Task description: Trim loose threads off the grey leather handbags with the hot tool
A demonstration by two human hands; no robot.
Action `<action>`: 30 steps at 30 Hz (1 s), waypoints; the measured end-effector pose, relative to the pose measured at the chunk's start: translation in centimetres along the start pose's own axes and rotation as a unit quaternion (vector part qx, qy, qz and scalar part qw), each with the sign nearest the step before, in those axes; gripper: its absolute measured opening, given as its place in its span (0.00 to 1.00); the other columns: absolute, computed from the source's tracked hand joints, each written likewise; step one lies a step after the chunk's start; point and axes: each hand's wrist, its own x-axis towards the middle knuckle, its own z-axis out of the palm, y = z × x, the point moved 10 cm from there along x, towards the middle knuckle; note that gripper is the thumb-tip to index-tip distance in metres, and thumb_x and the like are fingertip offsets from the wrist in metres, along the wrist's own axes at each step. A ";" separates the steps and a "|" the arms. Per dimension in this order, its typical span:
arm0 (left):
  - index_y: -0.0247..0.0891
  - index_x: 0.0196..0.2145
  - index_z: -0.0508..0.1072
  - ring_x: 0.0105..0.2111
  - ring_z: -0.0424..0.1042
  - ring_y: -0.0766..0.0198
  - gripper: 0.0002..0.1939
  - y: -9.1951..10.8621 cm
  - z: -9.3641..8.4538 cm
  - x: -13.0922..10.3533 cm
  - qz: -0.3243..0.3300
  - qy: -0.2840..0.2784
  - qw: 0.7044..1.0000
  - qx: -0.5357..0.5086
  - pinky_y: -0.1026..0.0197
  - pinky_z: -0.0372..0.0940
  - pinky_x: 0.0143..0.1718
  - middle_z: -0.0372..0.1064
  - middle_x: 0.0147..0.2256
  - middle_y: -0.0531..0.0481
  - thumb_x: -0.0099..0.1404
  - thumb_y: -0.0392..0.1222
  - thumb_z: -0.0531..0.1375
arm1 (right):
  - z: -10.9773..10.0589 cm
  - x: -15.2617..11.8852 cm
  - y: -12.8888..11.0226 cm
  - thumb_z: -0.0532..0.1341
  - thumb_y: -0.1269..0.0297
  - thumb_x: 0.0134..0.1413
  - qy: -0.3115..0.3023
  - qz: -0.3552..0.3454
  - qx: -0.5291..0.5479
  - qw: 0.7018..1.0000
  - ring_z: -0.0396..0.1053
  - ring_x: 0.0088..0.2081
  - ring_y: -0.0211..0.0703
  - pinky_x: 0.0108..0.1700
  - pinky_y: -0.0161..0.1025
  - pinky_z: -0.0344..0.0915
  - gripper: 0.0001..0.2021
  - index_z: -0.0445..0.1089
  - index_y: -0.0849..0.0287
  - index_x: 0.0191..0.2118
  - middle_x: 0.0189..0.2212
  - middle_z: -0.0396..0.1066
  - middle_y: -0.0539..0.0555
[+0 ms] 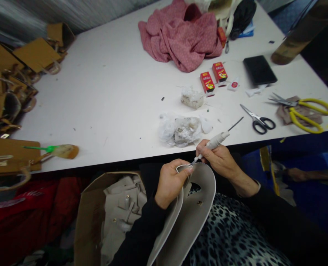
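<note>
Pinching the grey bag piece (194,221) between closed left fingers (186,171); gripping a white pen-like tool (218,140) in curled right fingers (202,147), forearm (247,183) slanted inward (tip (193,162) at piece's edge).

A smooth, light-grey bag piece (195,221) stands folded, its two rounded flaps gaping apart, a small gold-toned fitting (199,203) on the inner face. A white pen-shaped tool (217,139) slants down to its upper edge, a thin metal rod (236,123) jutting from the far end.
</note>
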 end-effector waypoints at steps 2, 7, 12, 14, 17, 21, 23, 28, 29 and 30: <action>0.36 0.30 0.82 0.27 0.69 0.63 0.07 0.3 0.1 0.0 0.011 -0.005 1.000 0.004 0.62 0.62 0.31 0.76 0.26 0.50 0.55 0.42 0.69 | 0.4 0.3 -0.8 0.56 0.46 0.71 -0.020 -0.020 -0.019 0.999 0.64 0.24 0.36 0.28 0.34 0.63 0.23 0.72 0.59 0.31 0.23 0.67 0.48; 0.36 0.29 0.81 0.27 0.67 0.63 0.06 0.2 -0.1 0.1 0.015 -0.013 1.000 0.003 0.62 0.60 0.31 0.74 0.25 0.51 0.56 0.42 0.68 | 1.2 0.7 -1.7 0.56 0.49 0.71 -0.065 -0.034 -0.019 0.997 0.65 0.24 0.35 0.28 0.34 0.63 0.20 0.71 0.59 0.32 0.24 0.67 0.48; 0.36 0.29 0.80 0.27 0.66 0.63 0.07 -0.7 -0.7 0.3 0.004 -0.006 1.000 -0.018 0.62 0.60 0.32 0.73 0.25 0.51 0.56 0.43 0.69 | 1.1 -0.2 -1.2 0.59 0.54 0.71 -0.055 -0.073 0.017 0.996 0.68 0.28 0.37 0.30 0.34 0.65 0.15 0.73 0.58 0.35 0.26 0.69 0.49; 0.35 0.29 0.80 0.27 0.67 0.63 0.08 -1.1 -0.8 0.3 -0.001 -0.008 1.000 -0.027 0.62 0.60 0.32 0.74 0.26 0.50 0.55 0.43 0.69 | 0.9 -0.9 -0.9 0.59 0.55 0.71 -0.034 -0.101 0.026 0.994 0.69 0.30 0.38 0.33 0.35 0.66 0.14 0.74 0.58 0.35 0.27 0.70 0.50; 0.35 0.29 0.80 0.26 0.66 0.64 0.08 -1.5 -0.7 0.5 -0.013 -0.009 0.999 -0.041 0.62 0.59 0.31 0.73 0.25 0.50 0.55 0.43 0.69 | 0.7 -1.7 -0.5 0.59 0.53 0.71 -0.007 -0.124 0.043 0.991 0.69 0.31 0.40 0.35 0.38 0.68 0.16 0.74 0.57 0.35 0.29 0.70 0.52; 0.35 0.28 0.80 0.25 0.65 0.64 0.07 -1.6 -0.6 0.7 -0.015 -0.013 0.999 -0.042 0.62 0.58 0.30 0.72 0.24 0.51 0.54 0.42 0.70 | 0.9 -0.9 0.4 0.57 0.52 0.72 0.014 -0.053 0.035 0.998 0.68 0.28 0.39 0.32 0.36 0.67 0.18 0.73 0.58 0.34 0.25 0.69 0.50; 0.36 0.27 0.80 0.25 0.65 0.65 0.07 -1.7 -0.8 0.8 -0.016 -0.007 0.998 -0.055 0.62 0.58 0.30 0.72 0.23 0.52 0.53 0.42 0.70 | 1.2 -0.1 0.2 0.57 0.51 0.72 0.019 -0.029 0.030 0.999 0.68 0.26 0.37 0.31 0.35 0.67 0.19 0.73 0.58 0.33 0.24 0.68 0.49; 0.36 0.29 0.80 0.24 0.67 0.65 0.10 -2.6 -1.9 0.9 -0.035 0.027 0.992 -0.118 0.63 0.60 0.28 0.72 0.23 0.52 0.53 0.45 0.72 | -0.8 1.5 -1.5 0.58 0.47 0.70 0.138 -0.064 0.014 0.988 0.70 0.27 0.39 0.32 0.37 0.70 0.19 0.72 0.56 0.34 0.26 0.70 0.50; 0.36 0.29 0.80 0.24 0.67 0.65 0.11 -2.7 -2.4 0.9 -0.037 0.043 0.989 -0.134 0.63 0.61 0.28 0.73 0.23 0.52 0.52 0.45 0.72 | -1.5 1.6 -1.8 0.58 0.47 0.70 0.168 -0.080 -0.005 0.982 0.71 0.28 0.40 0.33 0.38 0.70 0.18 0.72 0.56 0.35 0.27 0.70 0.50; 0.36 0.30 0.79 0.24 0.68 0.65 0.12 -2.9 -2.9 0.9 -0.038 0.060 0.986 -0.151 0.63 0.61 0.28 0.73 0.24 0.52 0.52 0.46 0.72 | -2.0 1.6 -2.1 0.59 0.48 0.70 0.192 -0.095 -0.029 0.976 0.71 0.29 0.40 0.34 0.39 0.70 0.17 0.72 0.55 0.36 0.28 0.71 0.50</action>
